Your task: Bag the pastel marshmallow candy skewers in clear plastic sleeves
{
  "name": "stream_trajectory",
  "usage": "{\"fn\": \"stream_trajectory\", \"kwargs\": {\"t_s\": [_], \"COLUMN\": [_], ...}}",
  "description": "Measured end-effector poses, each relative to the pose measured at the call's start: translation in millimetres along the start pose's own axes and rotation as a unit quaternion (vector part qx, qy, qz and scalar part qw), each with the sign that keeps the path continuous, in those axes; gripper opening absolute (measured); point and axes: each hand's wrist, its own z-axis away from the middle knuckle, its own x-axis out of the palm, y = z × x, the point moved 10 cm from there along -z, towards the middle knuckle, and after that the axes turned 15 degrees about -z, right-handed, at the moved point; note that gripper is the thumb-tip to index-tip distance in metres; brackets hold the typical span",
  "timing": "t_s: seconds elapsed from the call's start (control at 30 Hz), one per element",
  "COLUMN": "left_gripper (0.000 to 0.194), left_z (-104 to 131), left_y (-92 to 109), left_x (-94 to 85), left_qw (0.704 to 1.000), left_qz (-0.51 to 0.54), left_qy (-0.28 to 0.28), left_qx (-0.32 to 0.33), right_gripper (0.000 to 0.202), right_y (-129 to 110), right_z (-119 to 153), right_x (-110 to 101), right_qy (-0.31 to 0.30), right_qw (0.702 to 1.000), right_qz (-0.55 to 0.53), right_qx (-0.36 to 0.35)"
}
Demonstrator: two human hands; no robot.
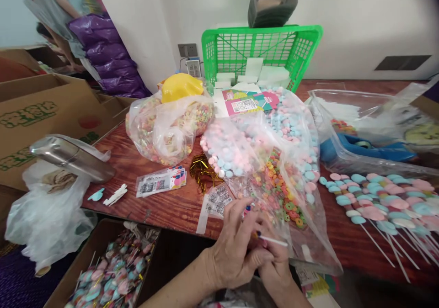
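Note:
Both of my hands are together at the table's front edge, fingers bent inward. My left hand [233, 248] curls over from the left, and my right hand [276, 262] meets it from the right. Between them a thin white stick [276, 241] pokes out to the right, with a small dark blue bit at its inner end. Fingers hide most of what they grip. Just behind the hands lie clear printed packets [217, 200] and a tuft of gold twist ties [203, 171]. A clear bag of colourful ring candies [290, 203] lies beside my right hand.
Pink and blue candies fill a large bag [229, 146] at the centre. Marshmallow skewers [384, 198] lie at right below a clear bin [363, 161]. A green basket [262, 36] stands behind. At left are a steel flask [73, 159] and a carton of wrapped skewers [109, 271]. Another person [55, 20] stands far left.

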Motion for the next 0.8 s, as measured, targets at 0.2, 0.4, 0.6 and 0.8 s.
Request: {"fn": "stream_trajectory", "kwargs": {"t_s": [0.2,0.4,0.6,0.8], "left_gripper": [0.052,0.039,0.037,0.035], "left_z": [9.8,5.9,24.8,38.3], "left_y": [-15.9,-18.9,-22.3,-53.8], "left_x": [14.0,17.5,57.5,57.7], "left_qw": [0.992,0.969,0.810,0.683], "left_qz": [0.093,0.162,0.411,0.566], "left_qy": [-0.057,-0.107,-0.316,-0.183], "left_qx": [-0.059,-0.150,-0.274,-0.423], "right_gripper": [0.028,0.028,0.022,0.029], "right_y": [2.5,-23.5,-27.1,40.2], "right_z": [-8.3,-11.9,-18.3,-16.1], "right_x": [-14.9,-30.7,-28.3,-8.3], "right_qy": [0.063,0.120,0.063,-0.068], "right_qw": [0.996,0.992,0.996,0.976], "right_qz": [-0.013,0.036,0.063,0.068], "right_qx": [0.061,-0.014,-0.023,0.194]}}
